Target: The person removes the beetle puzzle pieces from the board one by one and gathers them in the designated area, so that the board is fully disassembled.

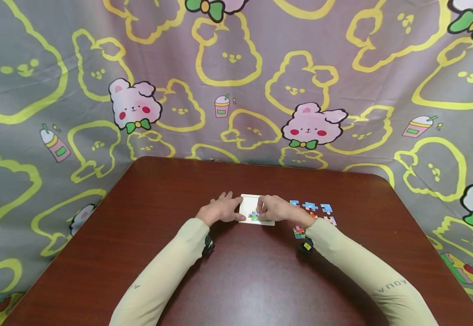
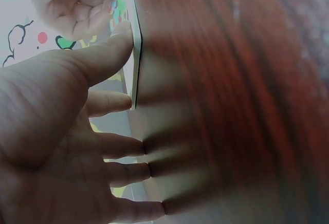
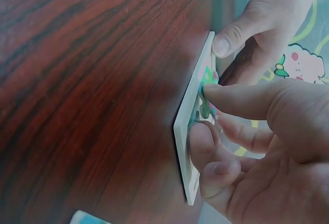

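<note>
A small white puzzle tray (image 1: 248, 204) lies flat on the table, with colourful puzzle pieces (image 1: 254, 216) along its near side. My left hand (image 1: 222, 210) is at the tray's left edge. Its fingers are spread and fairly straight, the thumb on the near corner and the other fingertips down on the table. Over the tray's right part, my right hand (image 1: 276, 209) pinches a greenish puzzle piece (image 3: 204, 106) between thumb and fingers, low against the tray surface. Those fingers partly hide the piece.
Several loose jigsaw pieces (image 1: 311, 206) in blue, red and green lie right of the tray, some partly hidden behind the right forearm. The brown wooden table (image 1: 244, 276) has a patterned cloth (image 1: 236, 99) hanging behind it and at both sides.
</note>
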The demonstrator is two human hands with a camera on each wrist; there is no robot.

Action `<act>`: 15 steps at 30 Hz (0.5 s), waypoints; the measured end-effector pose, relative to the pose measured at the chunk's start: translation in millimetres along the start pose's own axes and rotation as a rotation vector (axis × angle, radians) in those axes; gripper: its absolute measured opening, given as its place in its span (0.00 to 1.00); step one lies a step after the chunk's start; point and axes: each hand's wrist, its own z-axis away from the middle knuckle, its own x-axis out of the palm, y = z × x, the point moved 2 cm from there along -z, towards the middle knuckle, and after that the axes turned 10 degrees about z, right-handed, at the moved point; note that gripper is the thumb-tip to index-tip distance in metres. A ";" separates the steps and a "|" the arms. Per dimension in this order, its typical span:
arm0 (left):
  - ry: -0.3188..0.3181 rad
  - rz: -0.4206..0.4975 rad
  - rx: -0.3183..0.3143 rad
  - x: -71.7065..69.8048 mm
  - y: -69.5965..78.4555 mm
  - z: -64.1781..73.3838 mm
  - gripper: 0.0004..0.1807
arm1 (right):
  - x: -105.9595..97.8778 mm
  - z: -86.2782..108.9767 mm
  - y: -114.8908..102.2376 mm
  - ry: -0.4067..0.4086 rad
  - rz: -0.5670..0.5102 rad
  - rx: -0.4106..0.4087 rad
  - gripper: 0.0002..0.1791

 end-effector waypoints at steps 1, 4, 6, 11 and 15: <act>0.000 0.002 -0.001 0.1 -0.1 -0.4 0.41 | 0.1 -0.4 0.3 0.005 0.003 -0.002 0.08; -0.003 0.007 -0.005 0.5 -0.7 -1.5 0.41 | 0.6 -1.6 0.7 0.011 0.004 -0.010 0.09; -0.006 0.008 -0.007 0.6 -0.9 -1.8 0.41 | 1.0 -2.3 0.8 0.005 -0.001 -0.011 0.09; 0.000 0.009 -0.003 0.4 -0.3 -2.7 0.41 | 0.2 -2.9 1.4 -0.002 -0.011 -0.008 0.09; 0.003 0.004 -0.002 0.0 1.3 -3.5 0.41 | -2.8 -2.4 4.7 -0.031 -0.069 -0.025 0.07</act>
